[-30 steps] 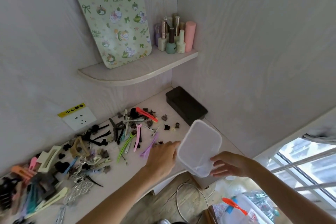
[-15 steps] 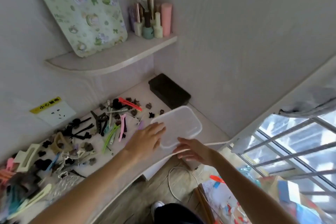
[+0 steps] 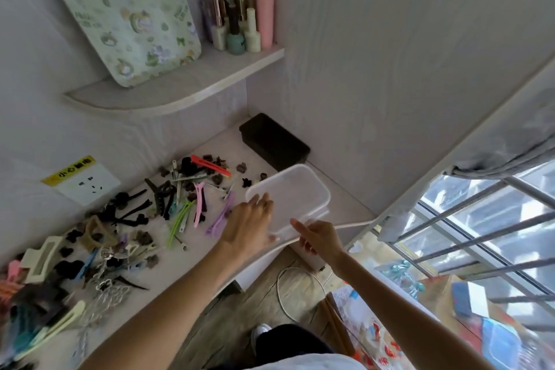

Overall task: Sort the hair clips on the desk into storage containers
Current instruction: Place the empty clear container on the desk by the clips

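A clear plastic container (image 3: 295,189) lies flat near the desk's front right edge. My left hand (image 3: 250,227) covers its left corner, fingers spread over the top and thumb under the near edge. My right hand (image 3: 318,234) is just in front of it, index fingertip touching the near rim, other fingers loosely apart. Several hair clips are scattered to the left: a red clip (image 3: 210,165), pink clip (image 3: 198,204), green clip (image 3: 178,222), purple clip (image 3: 222,216), black clips (image 3: 132,213) and a cream claw clip (image 3: 42,255).
A black box (image 3: 274,141) stands in the back right corner behind the clear container. A curved wall shelf (image 3: 180,84) carries a patterned board and bottles. A wall socket (image 3: 87,182) is at the left. Below the desk edge lie a white cable and floor clutter.
The clear container came down from tilted in the air to flat on the desk. Both hands followed it down, and the view swung right and downward.
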`<action>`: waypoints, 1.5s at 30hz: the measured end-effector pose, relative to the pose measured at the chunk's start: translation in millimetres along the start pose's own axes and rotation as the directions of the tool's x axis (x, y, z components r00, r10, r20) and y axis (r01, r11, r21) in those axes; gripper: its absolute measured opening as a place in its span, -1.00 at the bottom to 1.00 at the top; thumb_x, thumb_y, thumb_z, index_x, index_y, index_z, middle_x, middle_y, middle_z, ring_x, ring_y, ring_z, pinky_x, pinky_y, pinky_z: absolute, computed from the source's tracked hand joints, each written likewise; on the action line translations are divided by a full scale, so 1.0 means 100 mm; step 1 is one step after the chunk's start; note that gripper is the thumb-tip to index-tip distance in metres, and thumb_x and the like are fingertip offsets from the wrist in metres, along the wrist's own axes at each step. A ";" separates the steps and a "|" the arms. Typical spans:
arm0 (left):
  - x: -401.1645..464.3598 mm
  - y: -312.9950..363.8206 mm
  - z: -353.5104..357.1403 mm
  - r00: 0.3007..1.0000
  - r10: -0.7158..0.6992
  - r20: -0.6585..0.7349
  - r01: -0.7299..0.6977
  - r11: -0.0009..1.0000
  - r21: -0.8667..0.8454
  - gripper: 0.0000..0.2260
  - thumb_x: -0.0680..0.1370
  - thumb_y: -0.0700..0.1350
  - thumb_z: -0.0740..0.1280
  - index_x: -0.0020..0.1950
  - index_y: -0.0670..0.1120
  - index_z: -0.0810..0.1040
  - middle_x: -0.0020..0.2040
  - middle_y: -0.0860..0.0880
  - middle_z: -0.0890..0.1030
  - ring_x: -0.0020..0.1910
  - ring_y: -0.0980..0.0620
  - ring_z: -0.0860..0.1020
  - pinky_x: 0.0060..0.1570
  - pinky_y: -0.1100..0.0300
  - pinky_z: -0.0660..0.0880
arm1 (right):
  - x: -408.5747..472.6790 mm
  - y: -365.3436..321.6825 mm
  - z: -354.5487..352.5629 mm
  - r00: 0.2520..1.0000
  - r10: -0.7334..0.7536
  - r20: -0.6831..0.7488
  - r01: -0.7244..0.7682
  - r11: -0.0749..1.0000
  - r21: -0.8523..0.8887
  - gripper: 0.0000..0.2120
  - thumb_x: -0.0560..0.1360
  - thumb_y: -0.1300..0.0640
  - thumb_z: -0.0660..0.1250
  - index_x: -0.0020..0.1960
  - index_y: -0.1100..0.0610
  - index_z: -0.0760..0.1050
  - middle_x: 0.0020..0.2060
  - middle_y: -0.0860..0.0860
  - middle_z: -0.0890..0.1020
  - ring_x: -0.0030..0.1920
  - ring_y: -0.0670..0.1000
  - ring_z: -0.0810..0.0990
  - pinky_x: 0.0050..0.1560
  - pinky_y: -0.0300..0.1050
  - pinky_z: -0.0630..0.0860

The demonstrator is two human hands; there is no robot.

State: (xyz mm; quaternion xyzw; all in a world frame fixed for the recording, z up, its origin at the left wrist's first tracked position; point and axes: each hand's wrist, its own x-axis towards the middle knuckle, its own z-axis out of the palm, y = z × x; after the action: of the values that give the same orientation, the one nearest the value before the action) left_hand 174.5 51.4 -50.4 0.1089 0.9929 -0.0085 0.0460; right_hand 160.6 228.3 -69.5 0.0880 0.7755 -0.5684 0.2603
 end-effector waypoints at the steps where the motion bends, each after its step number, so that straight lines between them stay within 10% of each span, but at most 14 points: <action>1: 0.00 0.01 0.00 1.000 -0.027 -0.008 0.027 0.999 -0.024 -0.25 0.43 0.33 0.24 0.44 -0.14 0.26 0.44 -0.10 0.36 0.33 -0.01 0.44 0.20 0.00 0.48 | -0.03 0.00 -0.02 0.999 -0.043 0.003 0.043 0.999 0.022 -0.73 0.41 -0.03 0.41 -0.22 0.19 0.54 -0.46 0.02 0.58 -0.54 -0.10 0.46 -0.50 -0.35 0.39; 6: -0.07 -0.15 -0.08 0.999 -0.017 0.037 0.029 0.940 -0.341 -0.36 0.53 0.25 0.16 0.52 -0.02 0.13 0.53 0.07 0.11 0.51 0.11 0.09 0.41 0.05 0.20 | -0.11 0.12 -0.18 0.989 -0.113 0.097 0.103 0.990 0.097 -0.80 0.54 0.05 0.24 0.13 0.08 0.45 -0.19 0.08 0.61 -0.42 -0.09 0.55 -0.45 -0.30 0.47; 11: -0.05 -0.39 -0.28 0.995 -0.090 0.040 0.091 0.678 -0.729 -0.56 0.54 0.19 0.19 0.39 0.12 0.31 0.32 0.13 0.44 0.22 0.09 0.48 0.21 0.11 0.42 | 0.10 0.05 -0.31 0.915 -0.309 -0.261 0.219 0.921 -0.321 -0.86 0.44 -0.04 0.39 -0.21 -0.07 0.45 -0.30 -0.12 0.59 -0.33 -0.03 0.58 -0.27 -0.07 0.57; 16: 0.18 -0.51 -0.41 0.946 -0.324 0.006 0.114 0.315 -0.942 -0.74 0.52 0.08 0.28 0.14 0.01 0.49 0.01 0.01 0.56 -0.08 0.14 0.54 -0.12 0.31 0.44 | 0.38 -0.40 -0.29 0.854 -0.492 -0.168 0.353 0.787 -0.506 -0.39 0.40 0.09 0.45 0.35 0.12 0.26 0.15 0.02 0.46 -0.10 0.04 0.54 -0.10 -0.02 0.58; 20: 0.25 -0.54 -0.25 0.862 -0.507 0.002 0.132 0.221 -0.966 -0.62 0.53 0.06 0.30 0.29 -0.05 0.41 0.14 0.02 0.50 0.10 0.08 0.49 0.09 0.24 0.45 | 0.61 -0.58 -0.21 0.920 -0.362 -0.151 0.242 0.827 -0.508 -0.62 0.53 0.01 0.28 0.31 0.07 0.34 0.12 0.09 0.59 -0.06 0.06 0.59 0.05 -0.09 0.49; 29: -0.12 -0.52 0.24 0.887 -0.456 0.073 0.322 0.498 -0.805 -0.33 0.44 0.37 0.16 0.35 -0.08 0.38 0.00 0.05 0.60 -0.07 0.09 0.58 -0.09 0.20 0.56 | 0.54 -0.50 0.12 0.868 -0.383 -0.315 0.189 0.843 -0.503 -0.68 0.55 -0.05 0.18 -0.31 0.09 0.37 -0.44 -0.02 0.42 -0.41 -0.04 0.38 -0.28 -0.18 0.36; 33: -0.25 -0.58 0.32 0.953 -0.298 0.052 0.264 0.737 -0.623 -0.30 0.46 -0.10 0.41 0.52 -0.01 0.13 0.46 0.07 0.29 0.30 0.07 0.45 0.18 0.20 0.49 | 0.58 -0.53 0.30 0.814 -0.497 -0.302 0.275 0.786 -0.553 -0.66 0.46 -0.11 0.34 0.09 0.11 0.48 -0.03 0.06 0.55 -0.01 0.02 0.45 0.08 -0.15 0.26; 39: -0.33 -0.65 0.20 0.938 -0.343 -0.044 0.266 0.797 -0.542 -0.47 0.58 0.08 0.18 0.52 0.11 0.09 0.50 0.14 0.19 0.45 0.14 0.23 0.41 0.13 0.27 | 0.77 -0.49 0.46 0.838 -0.533 0.120 0.427 0.503 -0.751 0.01 0.23 -0.21 0.49 0.39 -0.21 -0.18 0.44 0.07 0.16 0.35 0.09 0.30 0.22 0.06 0.34; 45: -0.12 -0.74 0.11 0.943 -0.334 -0.006 0.305 0.869 -0.389 -0.49 0.61 0.13 0.08 0.53 0.02 0.10 0.53 0.07 0.13 0.49 0.09 0.14 0.43 0.09 0.23 | 0.93 -0.51 0.53 0.783 -0.598 0.169 0.422 0.312 -0.851 0.05 0.13 -0.35 0.47 0.43 -0.14 -0.03 0.41 0.13 0.28 0.30 0.16 0.41 0.17 0.13 0.41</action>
State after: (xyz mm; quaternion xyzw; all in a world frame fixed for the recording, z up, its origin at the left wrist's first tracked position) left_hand 171.4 -23.6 -60.0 -0.0677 0.9806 0.1819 0.0282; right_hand 75.5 147.3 -85.1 -0.2526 0.9559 -0.1497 0.0038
